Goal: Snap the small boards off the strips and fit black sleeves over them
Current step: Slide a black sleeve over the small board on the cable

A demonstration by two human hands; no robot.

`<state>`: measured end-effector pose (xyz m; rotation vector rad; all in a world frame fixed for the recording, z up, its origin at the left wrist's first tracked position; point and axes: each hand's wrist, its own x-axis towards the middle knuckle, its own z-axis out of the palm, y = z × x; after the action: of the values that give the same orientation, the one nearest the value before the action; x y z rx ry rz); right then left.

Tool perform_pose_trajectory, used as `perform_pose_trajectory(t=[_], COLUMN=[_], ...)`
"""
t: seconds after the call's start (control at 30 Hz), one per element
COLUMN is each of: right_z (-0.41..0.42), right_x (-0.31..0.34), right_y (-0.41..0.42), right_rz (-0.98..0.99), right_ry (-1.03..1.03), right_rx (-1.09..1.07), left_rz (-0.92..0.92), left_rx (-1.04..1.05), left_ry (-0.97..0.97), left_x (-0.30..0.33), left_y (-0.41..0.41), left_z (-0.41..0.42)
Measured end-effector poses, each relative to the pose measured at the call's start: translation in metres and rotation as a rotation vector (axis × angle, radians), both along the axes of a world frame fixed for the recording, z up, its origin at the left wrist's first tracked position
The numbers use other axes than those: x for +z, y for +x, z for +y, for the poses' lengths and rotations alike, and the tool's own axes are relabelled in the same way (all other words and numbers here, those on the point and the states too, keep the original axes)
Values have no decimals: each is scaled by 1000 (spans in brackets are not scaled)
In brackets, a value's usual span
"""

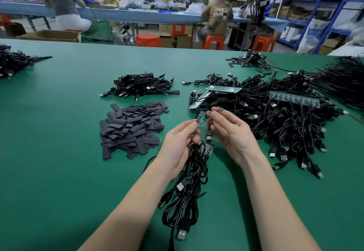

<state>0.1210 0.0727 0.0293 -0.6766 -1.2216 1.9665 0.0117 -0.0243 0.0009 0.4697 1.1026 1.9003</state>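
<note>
My left hand (180, 142) pinches a small green board (200, 117) by its cable end, tip pointing up and away, and also grips a bundle of black USB cables (187, 191) with more small boards (207, 149) sticking out. My right hand (226, 130) pinches a black sleeve (215, 113) between thumb and fingertips, just right of the board's tip and apart from it. A heap of black sleeves (132, 129) lies left of my hands. Green board strips (223, 89) (294, 98) lie on the cable mass to the right.
A pile of sleeved cables (141, 87) sits behind the sleeve heap on the green table (59, 142). A large tangle of black cables (291, 124) fills the right side. Another cable pile (11, 62) is far left. Two people sit at a bench beyond.
</note>
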Motion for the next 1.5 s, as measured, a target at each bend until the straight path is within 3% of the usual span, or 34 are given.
perform_pose_trajectory(t=[0.7, 1.07, 1.5], right_z=[8, 10, 9], right_x=[-1, 3, 1], right_y=[3, 8, 9], right_rz=[145, 188, 78], right_ry=[-108, -104, 30], right_rx=[-46, -44, -50], left_rz=[480, 474, 461], left_rx=[101, 112, 95], left_ry=[-89, -12, -14], left_x=[-6, -5, -7], left_y=[-4, 0, -2], left_z=[-3, -3, -3])
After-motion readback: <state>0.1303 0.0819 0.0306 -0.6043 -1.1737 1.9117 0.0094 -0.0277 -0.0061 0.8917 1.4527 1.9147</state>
